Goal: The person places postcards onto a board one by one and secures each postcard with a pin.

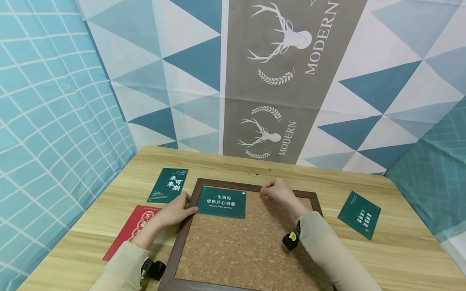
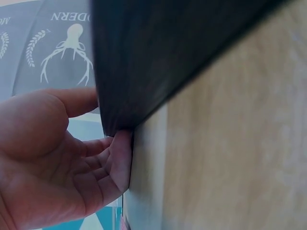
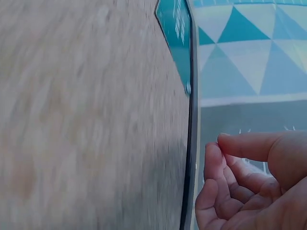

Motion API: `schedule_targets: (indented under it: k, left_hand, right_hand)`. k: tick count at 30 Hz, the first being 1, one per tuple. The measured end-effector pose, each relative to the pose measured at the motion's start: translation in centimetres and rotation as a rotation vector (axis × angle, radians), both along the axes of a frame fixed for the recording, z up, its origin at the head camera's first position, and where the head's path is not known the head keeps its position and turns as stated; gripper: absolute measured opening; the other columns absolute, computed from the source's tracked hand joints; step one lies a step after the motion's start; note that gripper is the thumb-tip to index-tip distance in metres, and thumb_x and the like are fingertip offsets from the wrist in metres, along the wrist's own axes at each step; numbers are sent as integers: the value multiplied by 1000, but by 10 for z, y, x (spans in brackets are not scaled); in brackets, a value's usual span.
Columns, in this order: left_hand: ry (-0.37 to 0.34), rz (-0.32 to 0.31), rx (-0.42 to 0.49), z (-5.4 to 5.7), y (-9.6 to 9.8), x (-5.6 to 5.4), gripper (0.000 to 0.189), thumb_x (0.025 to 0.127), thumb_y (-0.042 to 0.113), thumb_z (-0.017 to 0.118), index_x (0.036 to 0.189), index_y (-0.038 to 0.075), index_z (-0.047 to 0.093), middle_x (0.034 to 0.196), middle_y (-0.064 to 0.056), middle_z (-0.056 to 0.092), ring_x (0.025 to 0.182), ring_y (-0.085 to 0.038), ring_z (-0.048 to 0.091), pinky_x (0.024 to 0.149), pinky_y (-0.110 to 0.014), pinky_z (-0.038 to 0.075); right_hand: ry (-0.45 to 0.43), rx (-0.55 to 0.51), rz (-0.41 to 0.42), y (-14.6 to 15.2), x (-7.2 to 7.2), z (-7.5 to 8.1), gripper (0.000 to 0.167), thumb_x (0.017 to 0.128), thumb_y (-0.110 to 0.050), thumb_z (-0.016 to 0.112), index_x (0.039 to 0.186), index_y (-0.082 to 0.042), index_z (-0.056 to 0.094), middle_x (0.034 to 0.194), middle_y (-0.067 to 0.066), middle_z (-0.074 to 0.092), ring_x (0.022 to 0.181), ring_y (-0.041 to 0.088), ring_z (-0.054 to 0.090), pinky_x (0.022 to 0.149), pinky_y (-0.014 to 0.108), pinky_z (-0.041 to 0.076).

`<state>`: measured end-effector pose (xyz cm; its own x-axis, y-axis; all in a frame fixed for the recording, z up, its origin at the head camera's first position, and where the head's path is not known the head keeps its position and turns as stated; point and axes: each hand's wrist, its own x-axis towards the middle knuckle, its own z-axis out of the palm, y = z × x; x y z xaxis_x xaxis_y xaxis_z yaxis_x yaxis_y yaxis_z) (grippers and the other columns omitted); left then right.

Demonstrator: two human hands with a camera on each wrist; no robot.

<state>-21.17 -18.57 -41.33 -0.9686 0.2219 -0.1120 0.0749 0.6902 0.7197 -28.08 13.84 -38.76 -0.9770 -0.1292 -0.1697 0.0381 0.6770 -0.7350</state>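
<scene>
A cork board (image 1: pixel 240 246) with a dark brown wooden frame lies on the table. A green card (image 1: pixel 222 203) with white writing rests on its upper left part, with a small pale thumbtack (image 1: pixel 243 193) at the card's top right corner. My left hand (image 1: pixel 174 211) grips the left side of the frame (image 2: pixel 144 57) near that card, thumb on one face, fingers curled at the lower edge. Right of the card, my right hand (image 1: pixel 279 191) hovers by the board's top edge. Its thumb and forefinger tips (image 3: pixel 221 141) meet; I see nothing between them.
Several small tacks (image 1: pixel 257 174) lie behind the board. Left of it are another green card (image 1: pixel 168 185) and a red card (image 1: pixel 127 230), partly under the left arm. A further green card (image 1: pixel 359 214) lies at right. Patterned cloth (image 1: pixel 193 81) hangs behind the table.
</scene>
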Motion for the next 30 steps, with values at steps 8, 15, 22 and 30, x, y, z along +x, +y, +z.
schedule_targets:
  k: [8, 15, 22, 30]
  left_hand:
    - [-1, -46, 13, -1, -3, 0, 30, 89, 15, 56, 104, -6, 43, 74, -9, 49, 60, -15, 45, 53, -28, 38]
    - [8, -45, 14, -3, -6, -1, 30, 88, 15, 57, 105, -6, 44, 70, -7, 46, 57, -14, 42, 49, -26, 34]
    - [12, -39, 14, -4, -7, -2, 32, 87, 17, 58, 105, -5, 44, 66, -5, 43, 53, -13, 38, 47, -24, 31]
    - [15, -35, 12, -5, -7, -2, 33, 87, 18, 58, 105, -5, 44, 66, -5, 44, 54, -13, 39, 47, -25, 32]
  right_hand:
    - [31, 21, 10, 36, -1, 9, 15, 87, -9, 56, 90, 3, 65, 81, 14, 65, 73, 27, 61, 67, 36, 48]
    - [65, 42, -10, 63, -1, 6, 17, 87, -10, 55, 90, 4, 64, 84, 13, 64, 73, 27, 62, 66, 35, 47]
    - [45, 70, -53, 88, 3, 3, 22, 89, -13, 52, 97, 6, 62, 87, 15, 63, 76, 27, 62, 69, 37, 47]
    - [34, 45, -115, 115, 9, 8, 28, 90, -12, 49, 103, 11, 57, 89, 19, 62, 75, 27, 62, 76, 42, 47]
